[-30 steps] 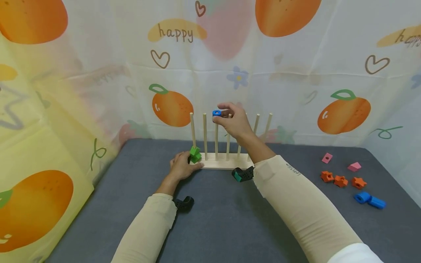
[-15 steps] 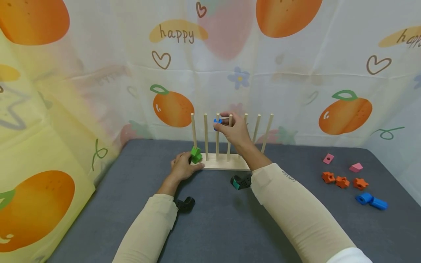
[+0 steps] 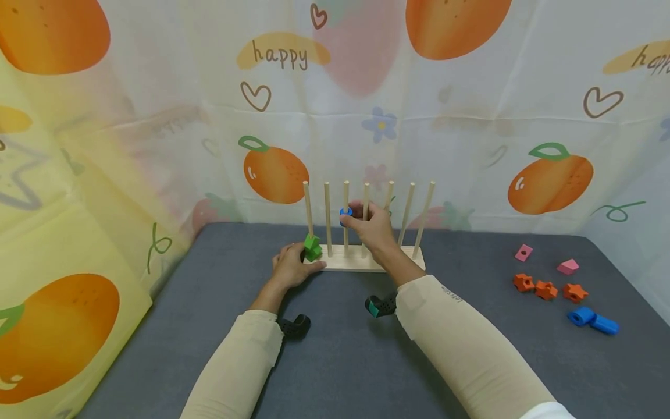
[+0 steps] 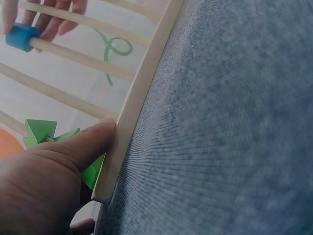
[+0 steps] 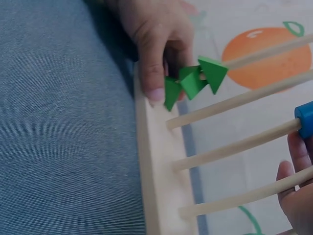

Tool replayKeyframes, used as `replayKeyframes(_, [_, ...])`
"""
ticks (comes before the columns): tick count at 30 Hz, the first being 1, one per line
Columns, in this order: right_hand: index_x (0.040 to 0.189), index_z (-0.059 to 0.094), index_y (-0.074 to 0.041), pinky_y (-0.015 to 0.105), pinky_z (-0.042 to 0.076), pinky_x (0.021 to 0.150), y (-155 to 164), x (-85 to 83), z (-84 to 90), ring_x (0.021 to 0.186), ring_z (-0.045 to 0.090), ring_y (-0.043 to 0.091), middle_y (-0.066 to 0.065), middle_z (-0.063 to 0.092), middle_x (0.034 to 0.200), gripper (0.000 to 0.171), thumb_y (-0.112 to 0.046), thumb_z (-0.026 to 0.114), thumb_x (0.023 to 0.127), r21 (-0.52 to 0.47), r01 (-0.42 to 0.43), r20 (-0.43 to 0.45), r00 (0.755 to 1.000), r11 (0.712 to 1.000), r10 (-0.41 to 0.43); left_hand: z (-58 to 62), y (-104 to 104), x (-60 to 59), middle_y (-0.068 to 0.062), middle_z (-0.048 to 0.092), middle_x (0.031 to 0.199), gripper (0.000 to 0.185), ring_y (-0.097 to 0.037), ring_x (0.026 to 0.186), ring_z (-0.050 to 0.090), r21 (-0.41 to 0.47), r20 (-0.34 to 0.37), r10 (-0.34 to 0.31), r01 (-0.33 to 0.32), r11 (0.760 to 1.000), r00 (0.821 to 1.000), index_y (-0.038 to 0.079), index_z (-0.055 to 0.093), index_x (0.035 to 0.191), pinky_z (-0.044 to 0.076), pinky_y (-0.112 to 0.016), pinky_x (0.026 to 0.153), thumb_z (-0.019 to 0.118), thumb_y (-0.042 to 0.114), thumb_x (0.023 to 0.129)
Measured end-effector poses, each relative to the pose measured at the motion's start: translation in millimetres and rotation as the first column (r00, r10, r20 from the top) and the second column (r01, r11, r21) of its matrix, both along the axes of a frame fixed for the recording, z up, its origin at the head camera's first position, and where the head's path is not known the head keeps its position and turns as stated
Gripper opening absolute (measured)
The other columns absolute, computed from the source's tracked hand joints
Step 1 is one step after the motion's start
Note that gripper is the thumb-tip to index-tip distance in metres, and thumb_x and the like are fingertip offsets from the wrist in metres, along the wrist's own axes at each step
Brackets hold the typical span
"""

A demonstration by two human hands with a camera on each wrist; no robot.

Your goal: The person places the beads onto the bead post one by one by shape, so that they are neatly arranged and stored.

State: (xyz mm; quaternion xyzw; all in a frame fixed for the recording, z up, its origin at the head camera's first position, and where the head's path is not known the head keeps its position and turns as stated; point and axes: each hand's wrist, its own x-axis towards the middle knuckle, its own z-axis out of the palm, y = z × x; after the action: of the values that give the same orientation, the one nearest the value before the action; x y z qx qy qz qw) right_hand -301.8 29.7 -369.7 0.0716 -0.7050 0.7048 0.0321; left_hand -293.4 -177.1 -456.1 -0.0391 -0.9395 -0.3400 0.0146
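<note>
- Right hand [image 3: 373, 224]: I pinch the blue ring [image 3: 345, 214], threaded partway down the third peg [image 3: 346, 196]; I'd keep it level so it slides without binding.
- Left hand [image 3: 291, 266]: thumb pressed on the rack base [image 3: 356, 265] at its left end, beside green pieces [image 3: 312, 247].
- Mat's right edge: orange stars [image 3: 545, 289], pink blocks [image 3: 567, 266], blue pieces [image 3: 592, 320], well apart.
- Neighbouring pegs crowd my fingers.

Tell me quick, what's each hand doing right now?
Left hand: open, thumb pressed along the end of the wooden peg rack base, beside the green star-shaped blocks.
Right hand: pinching the blue ring bead on the third wooden peg.
</note>
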Motion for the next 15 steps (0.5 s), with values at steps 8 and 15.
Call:
replayKeyframes(8, [0.12,0.061,-0.003,0.034,0.047,0.089,-0.1,2.0,-15.2,0.099,0.061,0.025,0.011,0.061,0.107,0.038,-0.011,0.075,0.086,0.028,-0.001,0.008,1.0,1.0,0.001,-0.8,0.3,-0.4,-0.016,0.051,0.135,0.065,-0.034,0.13,0.033,0.004,0.002,-0.003,0.003,1.0,1.0,0.008,0.056,0.133,0.015,-0.051,0.103,0.076,0.044,0.082])
replayKeyframes(15, [0.12,0.058,-0.002,0.034,0.047,0.088,-0.2,0.6,-28.8,0.101,0.059,0.026,0.011,0.059,0.11,0.038,-0.008,0.074,0.086,0.06,0.001,-0.015,1.0,0.998,-0.001,0.1,0.5,-0.8,-0.015,0.051,0.136,0.065,-0.033,0.13,0.033,-0.001,-0.004,-0.002,0.002,1.0,1.0,0.008,0.056,0.133,0.015,-0.051,0.103,0.076,0.044,0.082])
